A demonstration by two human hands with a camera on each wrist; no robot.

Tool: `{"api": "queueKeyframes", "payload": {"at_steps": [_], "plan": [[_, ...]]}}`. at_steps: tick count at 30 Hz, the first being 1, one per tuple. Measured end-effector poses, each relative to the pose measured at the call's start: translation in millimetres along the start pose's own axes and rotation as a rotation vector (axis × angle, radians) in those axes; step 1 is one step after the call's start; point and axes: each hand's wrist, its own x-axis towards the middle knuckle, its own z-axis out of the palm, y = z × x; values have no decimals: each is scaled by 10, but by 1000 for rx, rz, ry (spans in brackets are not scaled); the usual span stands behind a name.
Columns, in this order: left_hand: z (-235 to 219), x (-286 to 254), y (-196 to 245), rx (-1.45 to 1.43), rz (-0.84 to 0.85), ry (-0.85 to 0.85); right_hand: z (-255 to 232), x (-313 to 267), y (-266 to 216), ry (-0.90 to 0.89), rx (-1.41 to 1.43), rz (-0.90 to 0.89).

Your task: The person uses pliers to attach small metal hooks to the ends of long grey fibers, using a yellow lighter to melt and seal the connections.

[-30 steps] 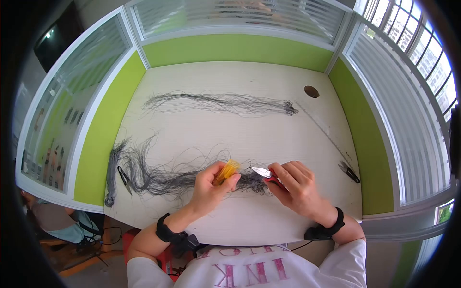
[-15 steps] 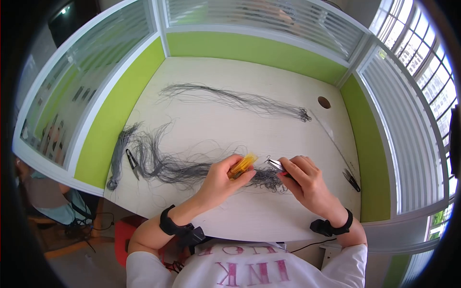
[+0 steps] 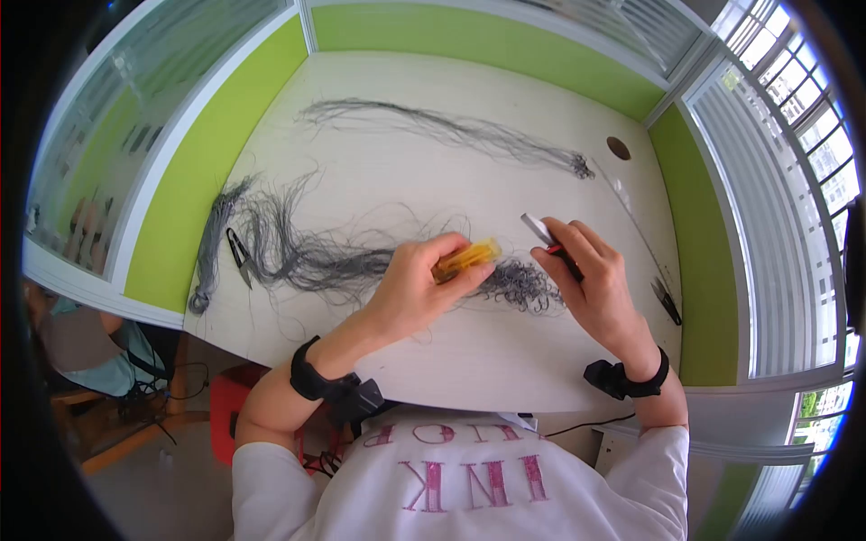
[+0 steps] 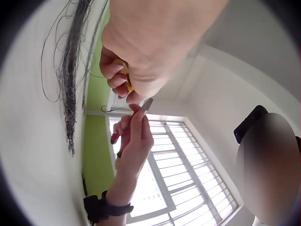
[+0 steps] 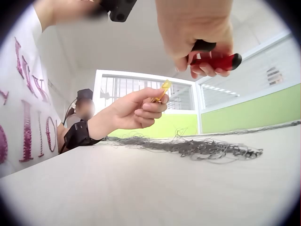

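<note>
My left hand [image 3: 410,288] grips a yellow translucent case [image 3: 467,260] above the long bundle of dark strands [image 3: 347,263]. The bundle's curly, hook-like end [image 3: 528,287] lies on the table between the hands. My right hand [image 3: 597,279] holds a small tool with red and black handles [image 3: 561,256], its silver tip [image 3: 538,227] pointing up and left. In the right wrist view the red handle [image 5: 217,62] shows within the curled fingers. The left wrist view shows a small dark hook [image 4: 107,109] on a thin strand near the left fingers.
A second strand bundle [image 3: 451,128] lies across the back of the table, a shorter one [image 3: 215,242] at the left edge. Black snips lie at left [image 3: 239,258] and right [image 3: 667,301]. A ruler [image 3: 631,213] and a round hole [image 3: 618,148] are at right; green partitions [image 3: 487,43] surround the table.
The head view has tilted and shifted, so the table appears higher. The tool's tip has moved away from the yellow case and the gap between the hands is wider. Both hands keep their holds.
</note>
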Motion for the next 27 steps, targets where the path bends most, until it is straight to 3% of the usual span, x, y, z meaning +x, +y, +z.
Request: {"api": "queueKeyframes", "payload": {"at_steps": [5, 9, 15, 20, 27], "plan": [[-31, 23, 30, -267, -110, -78, 73, -161, -22, -1, 165, 163], [-46, 47, 74, -483, -219, -158, 82, -187, -91, -106, 300, 308], [-71, 63, 19, -637, -306, -114, 187, -214, -106, -102, 419, 330], [-43, 91, 10, -603, -280, 38, 321, -309, -83, -144, 452, 280], [-27, 95, 9, -654, -279, 19, 370, -294, -60, -188, 512, 344]]}}
